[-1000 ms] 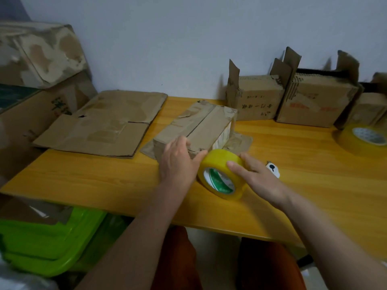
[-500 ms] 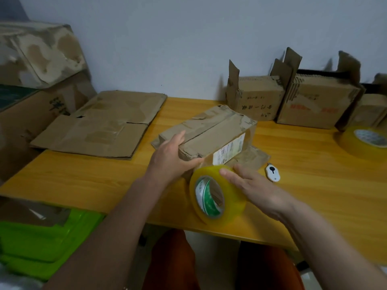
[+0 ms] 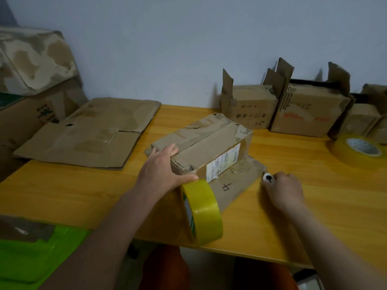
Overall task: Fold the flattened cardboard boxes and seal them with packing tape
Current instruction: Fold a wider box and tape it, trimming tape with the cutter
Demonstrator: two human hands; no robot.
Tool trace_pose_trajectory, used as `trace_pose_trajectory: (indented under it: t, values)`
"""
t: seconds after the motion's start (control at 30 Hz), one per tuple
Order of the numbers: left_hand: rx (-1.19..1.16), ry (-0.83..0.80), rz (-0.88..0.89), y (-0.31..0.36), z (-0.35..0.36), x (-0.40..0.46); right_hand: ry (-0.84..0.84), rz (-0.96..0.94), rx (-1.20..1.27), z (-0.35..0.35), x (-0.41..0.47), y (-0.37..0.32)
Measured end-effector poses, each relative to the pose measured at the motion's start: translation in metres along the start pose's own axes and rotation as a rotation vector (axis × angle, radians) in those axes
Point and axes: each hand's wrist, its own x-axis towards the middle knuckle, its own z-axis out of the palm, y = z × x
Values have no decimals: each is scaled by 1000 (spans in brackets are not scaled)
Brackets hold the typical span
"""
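Our left hand [image 3: 161,170] lies flat against the near end of the folded box [image 3: 206,147] mid-counter [image 3: 62,195]. Our right hand [image 3: 282,189] pinches a small white cutter [image 3: 267,178]. The yellow tape roll [image 3: 202,210] stands on edge near us.

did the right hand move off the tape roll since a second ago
Yes. The right hand left the yellow tape roll and went rightward along the table to the small white cutter, which it now grips.
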Motion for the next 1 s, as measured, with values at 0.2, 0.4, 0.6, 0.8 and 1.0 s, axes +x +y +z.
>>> trace_pose_trajectory:
  t: [0.2,0.4,0.6,0.8,1.0]
  values:
    - [14,-46,43,-5,-4,-3,209,-82,389,-22,-11,16]
    - [36,-258,196,2,-16,-6,222,-654,744,-61,-66,-55]
    - [-249,-373,225,9,-3,45,-174,-725,775,-45,-65,-108]
    - [-877,-148,-148,4,3,16,-289,-745,734,-35,-58,-108]
    - [-1034,-383,-284,4,17,-35,-414,-762,749,-28,-57,-104]
